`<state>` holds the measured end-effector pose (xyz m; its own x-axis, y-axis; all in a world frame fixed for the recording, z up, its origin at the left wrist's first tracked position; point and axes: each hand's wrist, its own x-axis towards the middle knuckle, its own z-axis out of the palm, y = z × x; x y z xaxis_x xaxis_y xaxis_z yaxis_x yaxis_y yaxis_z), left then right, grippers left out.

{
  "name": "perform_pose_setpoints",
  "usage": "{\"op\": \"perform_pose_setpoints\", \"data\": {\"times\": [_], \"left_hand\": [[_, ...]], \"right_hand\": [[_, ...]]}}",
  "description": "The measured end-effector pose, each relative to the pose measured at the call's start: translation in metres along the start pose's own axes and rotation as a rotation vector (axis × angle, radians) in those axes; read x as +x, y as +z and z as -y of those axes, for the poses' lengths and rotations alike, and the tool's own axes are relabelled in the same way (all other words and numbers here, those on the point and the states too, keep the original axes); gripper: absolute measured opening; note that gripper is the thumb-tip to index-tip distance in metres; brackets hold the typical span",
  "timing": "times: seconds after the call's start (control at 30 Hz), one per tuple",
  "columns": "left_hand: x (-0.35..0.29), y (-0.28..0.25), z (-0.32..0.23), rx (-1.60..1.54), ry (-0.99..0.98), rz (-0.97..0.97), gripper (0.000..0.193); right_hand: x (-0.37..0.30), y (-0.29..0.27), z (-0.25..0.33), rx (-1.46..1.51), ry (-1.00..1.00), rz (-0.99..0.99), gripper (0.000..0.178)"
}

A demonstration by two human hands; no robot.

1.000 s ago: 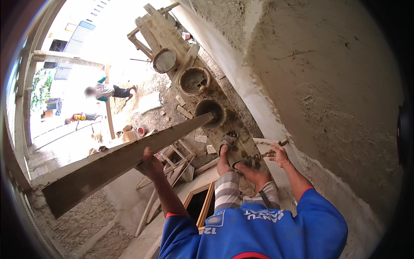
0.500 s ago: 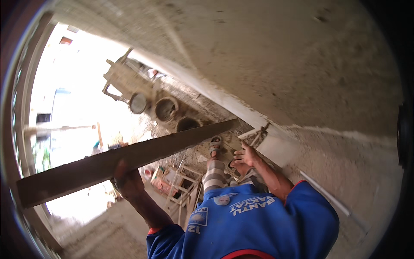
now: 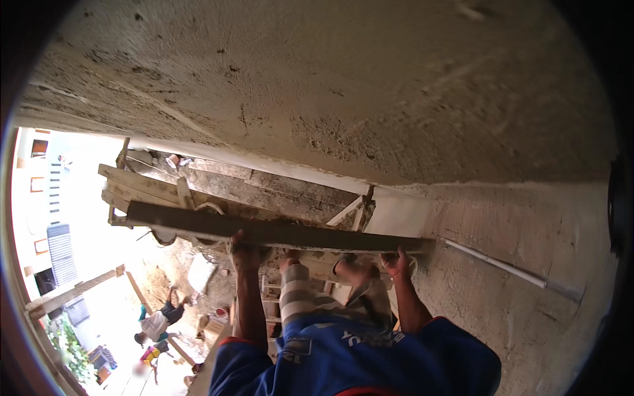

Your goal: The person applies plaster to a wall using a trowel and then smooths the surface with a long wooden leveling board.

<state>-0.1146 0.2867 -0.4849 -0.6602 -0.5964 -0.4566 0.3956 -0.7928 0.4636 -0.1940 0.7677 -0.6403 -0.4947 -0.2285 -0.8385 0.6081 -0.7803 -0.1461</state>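
A long, dark, mortar-smeared plank (image 3: 304, 236) lies crosswise in front of me, close to the plastered wall (image 3: 370, 119). My left hand (image 3: 246, 256) is closed round its lower edge near the middle. My right hand (image 3: 396, 263) grips the same edge near the right end, which reaches the side wall (image 3: 489, 224). Below, my feet stand on scaffold boards (image 3: 320, 264), partly covered by the plank. Buckets behind the plank are mostly hidden; the lower side of one bucket (image 3: 164, 236) shows under it.
A white pipe (image 3: 495, 263) runs along the right wall. Wooden scaffold planks (image 3: 142, 188) extend to the left, with a timber brace (image 3: 360, 210) near the corner. Far below on the left, a person (image 3: 162, 320) is on bright ground near a wooden rail (image 3: 76, 290).
The plank has swung from a steep slant to nearly level and moved right. My right hand, empty before, now grips it. My view has turned, showing more wall and people below.
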Motion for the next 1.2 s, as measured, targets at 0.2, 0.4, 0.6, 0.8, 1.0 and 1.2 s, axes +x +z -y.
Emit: {"op": "perform_pose_setpoints", "data": {"times": [0.2,0.4,0.6,0.8,1.0,1.2], "left_hand": [[0.159,-0.146,0.108,1.003,0.154,-0.146,0.024],[0.316,-0.299,0.238,0.238,-0.152,-0.390,0.028],[0.443,-0.418,0.336,0.170,-0.191,-0.412,0.037],[0.533,-0.489,0.355,0.399,-0.170,-0.443,0.032],[0.572,-0.467,0.356,0.334,-0.157,-0.398,0.036],[0.567,-0.436,0.343,0.388,-0.022,-0.419,0.040]], "right_hand": [[0.135,-0.041,0.005,0.064,-0.023,-0.110,0.038],[0.295,-0.097,0.018,-0.116,-0.143,-0.299,0.035],[0.426,-0.104,0.006,-0.255,-0.285,-0.294,0.046],[0.527,-0.098,-0.021,-0.270,-0.293,-0.329,0.053],[0.561,-0.082,-0.030,-0.212,-0.289,-0.299,0.054],[0.558,-0.073,-0.041,-0.107,-0.330,-0.214,0.047]]}}
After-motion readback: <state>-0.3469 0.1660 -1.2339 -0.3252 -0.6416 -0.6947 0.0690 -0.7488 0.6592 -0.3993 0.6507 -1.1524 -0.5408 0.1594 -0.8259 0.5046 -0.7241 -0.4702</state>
